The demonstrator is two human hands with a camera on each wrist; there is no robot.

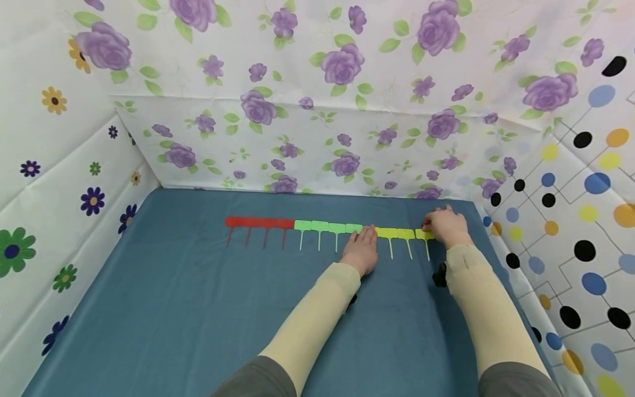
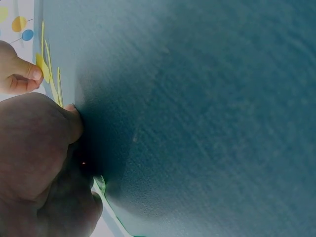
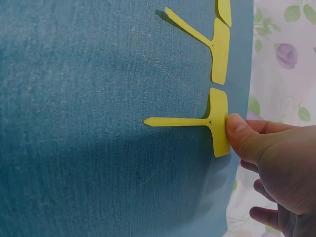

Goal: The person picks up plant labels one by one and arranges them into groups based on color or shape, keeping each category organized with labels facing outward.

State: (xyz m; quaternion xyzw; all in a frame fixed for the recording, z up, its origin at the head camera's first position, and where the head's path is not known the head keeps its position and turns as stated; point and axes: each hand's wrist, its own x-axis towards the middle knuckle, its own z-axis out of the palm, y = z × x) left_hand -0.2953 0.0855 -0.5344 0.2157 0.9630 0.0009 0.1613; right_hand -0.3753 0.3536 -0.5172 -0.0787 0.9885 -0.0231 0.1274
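T-shaped plant labels lie in one row across the cloth, stems toward me: red labels [image 1: 259, 223] at the left, green labels [image 1: 327, 227] in the middle, yellow labels [image 1: 394, 233] at the right. At the row's right end, my right hand [image 1: 446, 227] pinches the top edge of the last yellow plant label [image 3: 220, 123] between thumb and forefinger. A small gap parts it from the neighbouring yellow label [image 3: 220, 52]. My left hand [image 1: 361, 253] rests with fingers extended over the place where green meets yellow, hiding part of the row.
A blue cloth [image 1: 198, 309] covers the table. Behind the row rises a purple-flowered sheet [image 1: 307, 143]. A sheet with coloured dots [image 1: 570, 231] stands close to my right arm, and a flower-printed sheet [image 1: 64, 220] bounds the left side.
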